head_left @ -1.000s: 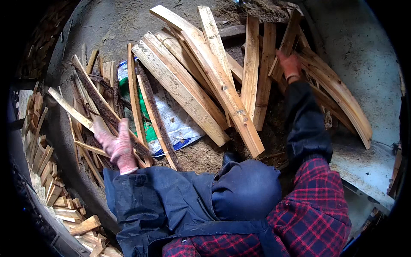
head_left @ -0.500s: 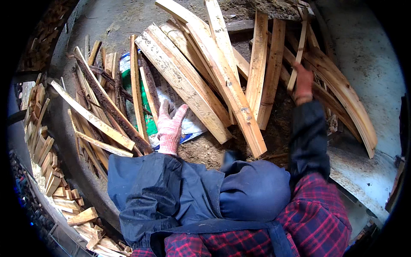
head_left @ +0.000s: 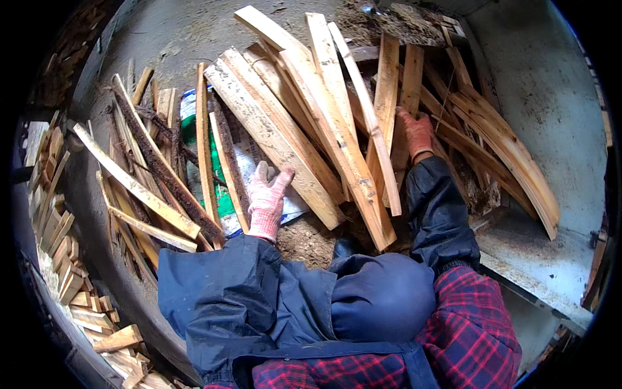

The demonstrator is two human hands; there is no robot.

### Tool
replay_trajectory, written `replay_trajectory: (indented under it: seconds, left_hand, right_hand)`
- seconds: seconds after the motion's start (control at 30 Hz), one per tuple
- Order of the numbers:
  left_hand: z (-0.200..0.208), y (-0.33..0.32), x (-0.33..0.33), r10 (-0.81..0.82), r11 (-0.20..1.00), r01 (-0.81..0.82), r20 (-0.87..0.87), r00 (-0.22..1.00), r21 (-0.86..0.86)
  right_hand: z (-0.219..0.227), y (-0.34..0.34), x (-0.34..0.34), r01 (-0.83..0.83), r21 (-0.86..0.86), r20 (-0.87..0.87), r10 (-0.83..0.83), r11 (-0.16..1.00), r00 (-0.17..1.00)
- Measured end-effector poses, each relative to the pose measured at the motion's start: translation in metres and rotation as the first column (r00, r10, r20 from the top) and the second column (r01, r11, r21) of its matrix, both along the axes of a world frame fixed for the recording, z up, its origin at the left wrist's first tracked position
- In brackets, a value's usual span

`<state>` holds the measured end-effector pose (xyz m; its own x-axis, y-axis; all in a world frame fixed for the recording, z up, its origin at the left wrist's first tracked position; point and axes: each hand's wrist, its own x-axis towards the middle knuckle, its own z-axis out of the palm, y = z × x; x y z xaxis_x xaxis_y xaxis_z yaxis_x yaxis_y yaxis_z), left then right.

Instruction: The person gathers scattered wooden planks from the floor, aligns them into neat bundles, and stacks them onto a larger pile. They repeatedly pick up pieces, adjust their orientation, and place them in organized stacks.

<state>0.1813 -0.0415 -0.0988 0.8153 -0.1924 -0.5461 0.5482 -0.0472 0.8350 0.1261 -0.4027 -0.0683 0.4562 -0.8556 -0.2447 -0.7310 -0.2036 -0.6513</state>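
Observation:
My left hand (head_left: 267,200), in a pale pinkish work glove, has its fingers spread beside the left edge of a wide pale wooden plank (head_left: 275,139); the forefinger seems to touch it. My right hand (head_left: 418,134), in an orange-red glove, is curled at the edge of a browner wooden plank (head_left: 411,81), partly covering it. Left of that hand, a thin wooden strip (head_left: 364,97) lies slanting across other planks. A long pale plank (head_left: 350,162) runs under it towards me. Next to the right hand's plank is another brown board (head_left: 387,71).
Bark-edged strips and thin slats (head_left: 149,162) lean at the left. A white, green and blue sack (head_left: 223,201) lies under some wood. Long curved-looking boards (head_left: 512,149) stand at the right by a pale metal wall (head_left: 551,78). Short wood pieces (head_left: 120,339) are heaped at lower left.
My right hand has moved left from the far-right wood. The thin strip it held now lies on the middle planks, released. My left hand has shifted slightly right, nearer the wide plank.

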Motion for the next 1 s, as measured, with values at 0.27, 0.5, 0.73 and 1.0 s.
replay_trajectory:
  seconds: [0.27, 0.5, 0.73, 1.0]
  left_hand:
    - [0.014, -0.007, -0.001, -0.085, 0.987, 0.087, -0.021, 0.996, 0.138]
    - [0.018, -0.015, 0.008, 0.037, 0.994, -0.051, -0.145, 0.989, -0.100]
    - [-0.035, 0.001, 0.015, -0.142, 0.942, 0.106, -0.094, 0.985, -0.317]
    - [-0.015, -0.019, 0.014, 0.017, 0.805, -0.177, -0.277, 0.961, -0.566]
  right_hand:
    - [-0.023, -0.026, 0.004, -0.205, 0.411, 0.339, 0.059, 0.888, 0.939]
    - [-0.034, -0.017, 0.027, -0.251, 0.730, 0.468, -0.197, 0.636, 0.862]
    - [0.041, 0.092, 0.072, -0.670, 0.324, 0.693, 0.315, 0.668, 0.648]
    - [0.054, 0.127, 0.075, -0.741, -0.069, 0.593, 0.624, 0.668, 0.508]
